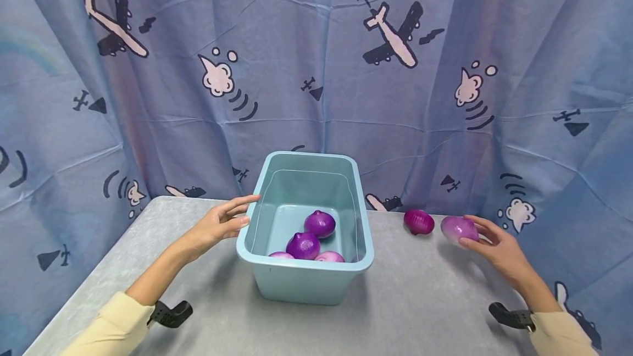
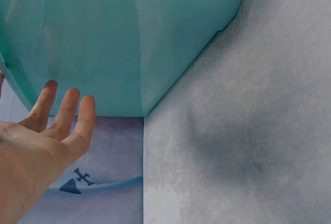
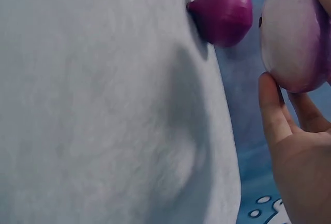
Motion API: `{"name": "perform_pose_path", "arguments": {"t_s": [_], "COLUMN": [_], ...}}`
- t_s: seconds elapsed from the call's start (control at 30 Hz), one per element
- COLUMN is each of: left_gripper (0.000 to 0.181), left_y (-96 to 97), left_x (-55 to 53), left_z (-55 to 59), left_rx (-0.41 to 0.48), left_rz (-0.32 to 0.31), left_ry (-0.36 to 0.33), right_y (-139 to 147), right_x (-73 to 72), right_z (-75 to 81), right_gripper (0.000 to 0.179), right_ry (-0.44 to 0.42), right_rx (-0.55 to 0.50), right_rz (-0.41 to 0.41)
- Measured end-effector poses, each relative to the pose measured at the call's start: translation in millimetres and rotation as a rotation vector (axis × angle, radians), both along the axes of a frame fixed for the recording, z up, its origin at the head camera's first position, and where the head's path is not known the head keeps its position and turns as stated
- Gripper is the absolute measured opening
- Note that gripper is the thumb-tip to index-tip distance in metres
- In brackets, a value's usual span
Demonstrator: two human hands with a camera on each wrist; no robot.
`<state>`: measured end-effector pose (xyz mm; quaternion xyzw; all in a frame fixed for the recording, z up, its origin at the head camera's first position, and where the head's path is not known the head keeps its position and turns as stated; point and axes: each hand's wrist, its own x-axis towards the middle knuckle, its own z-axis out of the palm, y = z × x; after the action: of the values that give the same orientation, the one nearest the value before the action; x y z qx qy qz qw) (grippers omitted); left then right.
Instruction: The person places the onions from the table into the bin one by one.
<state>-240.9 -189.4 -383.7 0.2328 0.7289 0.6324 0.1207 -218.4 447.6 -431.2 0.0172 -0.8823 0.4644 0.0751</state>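
Observation:
A pale purple onion [image 1: 459,229] is pinched between the thumb and fingers of my right hand [image 1: 500,250], held above the table's right side. The right wrist view shows the light face of this pale onion [image 3: 295,35], with fingertips on its edge. Just left of it, a darker magenta onion [image 1: 418,222] lies on the table. My left hand [image 1: 217,228] is at the left rim of a light blue plastic bin [image 1: 306,282], its fingers extended and spread. In the left wrist view, several fingers [image 2: 66,113] stand loosely beside the bin's outer wall.
Inside the bin lie two dark purple onions [image 1: 320,224] and, nearer its front wall, paler ones partly hidden by that wall. The grey table [image 1: 410,306] ends at a blue curtain [image 1: 296,70] with airplane prints. Black straps [image 1: 170,315] are on both wrists.

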Motion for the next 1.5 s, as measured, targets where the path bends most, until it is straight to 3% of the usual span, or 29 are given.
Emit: {"name": "perform_pose_path", "arguments": {"t_s": [0.2, 0.83, 1.5], "left_gripper": [0.057, 0.057, 0.057], "left_y": [-0.9, -0.7, -1.0], "left_x": [-0.6, -2.0, -1.9], "left_z": [-0.6, -0.5, -1.4], "left_rx": [0.000, 0.013, 0.012], "left_rz": [-0.002, -0.020, -0.011], "left_ry": [0.002, -0.001, -0.007], "right_y": [-11.7, -53.9, -96.8], "right_x": [2.3, 7.7, 0.1], "right_z": [11.8, 45.4, 65.5], "right_gripper": [0.064, 0.058, 0.058], "right_ry": [0.044, 0.063, 0.047], "right_rx": [-0.016, -0.109, -0.161], "right_rz": [0.070, 0.235, 0.325]}}
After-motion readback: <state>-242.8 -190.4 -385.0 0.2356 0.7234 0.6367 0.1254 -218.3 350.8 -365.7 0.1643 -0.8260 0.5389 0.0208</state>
